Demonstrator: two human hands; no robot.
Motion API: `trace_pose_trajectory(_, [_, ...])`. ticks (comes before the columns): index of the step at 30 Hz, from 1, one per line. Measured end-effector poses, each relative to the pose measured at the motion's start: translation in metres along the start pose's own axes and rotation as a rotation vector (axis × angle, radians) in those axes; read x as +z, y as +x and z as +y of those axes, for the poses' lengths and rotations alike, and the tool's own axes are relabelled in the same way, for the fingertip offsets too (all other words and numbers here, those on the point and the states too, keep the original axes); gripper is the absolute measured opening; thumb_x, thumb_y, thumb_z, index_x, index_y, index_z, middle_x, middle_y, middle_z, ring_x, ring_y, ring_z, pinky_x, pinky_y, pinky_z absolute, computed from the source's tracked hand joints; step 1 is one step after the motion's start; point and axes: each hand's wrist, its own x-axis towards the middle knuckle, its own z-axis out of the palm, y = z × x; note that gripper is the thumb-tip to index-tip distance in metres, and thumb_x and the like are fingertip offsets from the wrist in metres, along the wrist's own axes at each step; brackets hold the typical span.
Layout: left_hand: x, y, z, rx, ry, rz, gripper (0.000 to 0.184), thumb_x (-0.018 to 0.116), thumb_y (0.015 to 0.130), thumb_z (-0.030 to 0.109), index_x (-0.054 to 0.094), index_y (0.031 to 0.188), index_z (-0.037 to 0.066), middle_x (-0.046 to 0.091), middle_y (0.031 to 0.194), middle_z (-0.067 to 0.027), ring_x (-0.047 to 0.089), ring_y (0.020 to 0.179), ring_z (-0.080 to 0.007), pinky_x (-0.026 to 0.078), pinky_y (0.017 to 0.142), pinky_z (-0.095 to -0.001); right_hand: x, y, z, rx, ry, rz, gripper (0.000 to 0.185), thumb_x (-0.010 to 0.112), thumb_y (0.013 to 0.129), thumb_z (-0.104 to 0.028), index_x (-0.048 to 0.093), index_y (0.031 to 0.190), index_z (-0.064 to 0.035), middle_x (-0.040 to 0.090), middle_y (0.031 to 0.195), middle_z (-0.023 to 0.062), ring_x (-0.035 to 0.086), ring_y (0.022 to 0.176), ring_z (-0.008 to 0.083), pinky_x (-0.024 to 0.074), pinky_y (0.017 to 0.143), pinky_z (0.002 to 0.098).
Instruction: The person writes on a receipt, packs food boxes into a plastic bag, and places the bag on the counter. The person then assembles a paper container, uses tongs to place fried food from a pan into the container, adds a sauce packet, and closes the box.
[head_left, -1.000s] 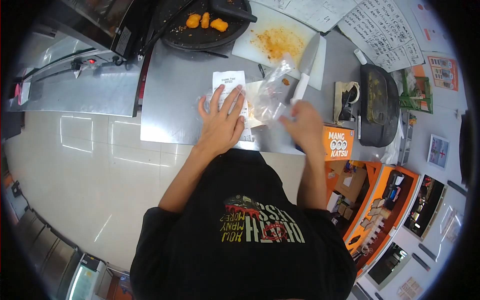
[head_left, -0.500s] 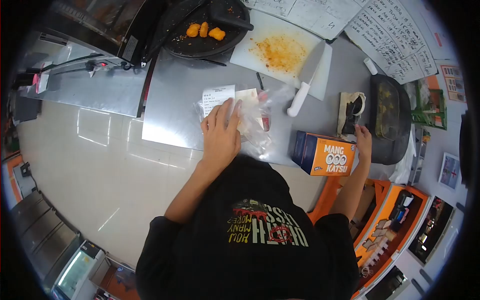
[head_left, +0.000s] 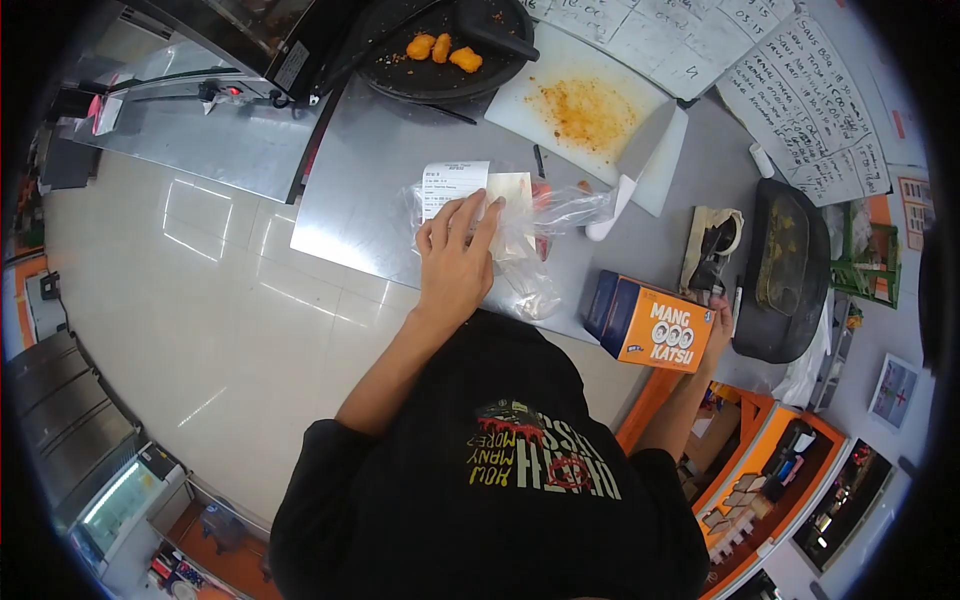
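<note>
1. The left hand [head_left: 455, 270] has a loose, unclenched grip: palm down, fingers spread, resting on the white printed paper receipt [head_left: 453, 185] and the crumpled clear plastic bag [head_left: 530, 290] beneath it.
2. The right hand [head_left: 712, 345] is at the far side of the orange-and-navy cardboard box [head_left: 668, 330], fingers near its upper corner and the beige-and-black roll-shaped object [head_left: 712, 245]. Whether its grip is closed on anything, I cannot tell.
3. A flat cream paper piece [head_left: 512, 185] and a small red packet [head_left: 543, 247] show beside the receipt, among the bag's folds.
4. As things stand, the receipt is laid over the bag near the edge of the metal counter [head_left: 350, 190]; no knot or tape can be made out on the bag, whose loose plastic spreads towards the white-handled knife [head_left: 600, 230].
5. Farther out, orange crumbs cover part of the white cutting board [head_left: 515, 95], and three orange fried pieces [head_left: 465, 60] lie in the round black pan [head_left: 400, 85].
</note>
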Motion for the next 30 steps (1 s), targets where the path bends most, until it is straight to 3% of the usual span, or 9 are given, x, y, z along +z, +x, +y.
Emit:
trace_pose_trajectory(3, [-0.001, 0.001, 0.0, 0.008, 0.008, -0.007, 0.067, 0.06, 0.073, -0.005, 0.055, 0.139, 0.006, 0.048, 0.147, -0.0102, 0.042, 0.132, -0.0326, 0.03, 0.106, -0.0491, -0.017, 0.003, 0.015, 0.085, -0.067, -0.084, 0.018, 0.065, 0.1, -0.018, 0.062, 0.087, -0.0049, 0.063, 0.078, -0.0017, 0.063, 0.077, 0.0101, 0.0522, 0.08, 0.0317])
trace_pose_trajectory(9, [-0.001, 0.002, -0.004, 0.038, 0.034, -0.013, 0.067, 0.06, 0.073, -0.004, 0.056, 0.139, 0.009, 0.048, 0.146, -0.0104, 0.042, 0.132, -0.0319, 0.031, 0.104, -0.0485, -0.053, 0.039, -0.031, -0.64, -1.433, -0.302, 0.014, 0.067, 0.094, -0.012, 0.063, 0.088, 0.0003, 0.062, 0.084, 0.0098, 0.062, 0.08, 0.0177, 0.0497, 0.08, 0.0397])
trace_pose_trajectory(11, [-0.001, 0.005, -0.006, 0.051, 0.032, 0.005, 0.066, 0.061, 0.074, -0.003, 0.057, 0.139, 0.01, 0.049, 0.146, -0.0108, 0.043, 0.131, -0.0314, 0.032, 0.103, -0.0485, 0.032, 0.024, -0.112, -0.578, -1.378, -0.099, 0.01, 0.065, 0.093, -0.008, 0.063, 0.09, 0.0016, 0.059, 0.088, 0.0127, 0.062, 0.082, 0.0209, 0.0493, 0.077, 0.0369])
trace_pose_trajectory(13, [-0.002, 0.002, -0.007, 0.062, 0.034, -0.003, 0.065, 0.062, 0.075, -0.001, 0.057, 0.138, 0.011, 0.049, 0.145, -0.0111, 0.044, 0.13, -0.0311, 0.032, 0.102, -0.0487, 0.142, 0.003, -0.177, -0.608, -1.11, -0.156, 0.009, 0.064, 0.094, -0.006, 0.064, 0.093, 0.0029, 0.058, 0.087, 0.012, 0.061, 0.081, 0.0209, 0.0486, 0.073, 0.0338])
trace_pose_trajectory(16, [-0.001, 0.004, -0.009, 0.086, 0.034, -0.002, 0.063, 0.063, 0.076, 0.001, 0.057, 0.138, 0.011, 0.05, 0.144, -0.0114, 0.046, 0.129, -0.0306, 0.032, 0.101, -0.0495, 0.27, -0.015, -0.197, -0.502, -0.692, -0.637, 0.012, 0.065, 0.094, -0.008, 0.063, 0.096, 0.0035, 0.06, 0.089, 0.0112, 0.059, 0.079, 0.0197, 0.0482, 0.073, 0.0312])
trace_pose_trajectory(17, [-0.001, 0.004, -0.01, 0.093, 0.03, 0.001, 0.062, 0.063, 0.077, 0.001, 0.057, 0.138, 0.012, 0.051, 0.143, -0.0115, 0.046, 0.129, -0.0305, 0.033, 0.101, -0.0497, 0.309, -0.014, -0.197, -0.565, -0.784, -0.846, 0.012, 0.065, 0.094, -0.01, 0.065, 0.097, 0.0012, 0.062, 0.092, 0.0069, 0.058, 0.087, 0.0128, 0.047, 0.073, 0.0271])
trace_pose_trajectory(19, [-0.002, 0.004, -0.012, 0.107, 0.024, 0.007, 0.061, 0.063, 0.077, 0.002, 0.057, 0.137, 0.012, 0.051, 0.143, -0.012, 0.047, 0.128, -0.0303, 0.033, 0.1, -0.05, 0.374, 0.0, -0.169, -0.393, -0.819, -1.143, 0.012, 0.065, 0.093, -0.012, 0.067, 0.094, 0.0, 0.065, 0.081, 0.0069, 0.062, 0.079, 0.0143, 0.0487, 0.069, 0.0305])
trace_pose_trajectory(22, [-0.004, 0.006, -0.014, 0.126, 0.02, 0.027, 0.061, 0.063, 0.077, 0.003, 0.058, 0.137, 0.013, 0.051, 0.143, -0.0128, 0.048, 0.127, -0.03, 0.034, 0.098, -0.0497, 0.428, 0.0, -0.134, -0.17, -1.041, -1.267, 0.02, 0.066, 0.084, -0.02, 0.071, 0.089, -0.0007, 0.07, 0.077, 0.0157, 0.067, 0.071, 0.0271, 0.0525, 0.069, 0.0373])
trace_pose_trajectory(30, [0.001, 0.001, -0.021, 0.097, -0.018, 0.045, 0.059, 0.066, 0.077, 0.008, 0.058, 0.135, 0.01, 0.053, 0.139, -0.0127, 0.049, 0.126, -0.0294, 0.034, 0.096, -0.0491, 0.446, -0.018, -0.105, -0.348, -1.389, -1.137, 0.031, 0.074, 0.08, -0.034, 0.072, 0.085, -0.003, 0.071, 0.076, 0.0149, 0.07, 0.075, 0.0314, 0.0537, 0.07, 0.0398])
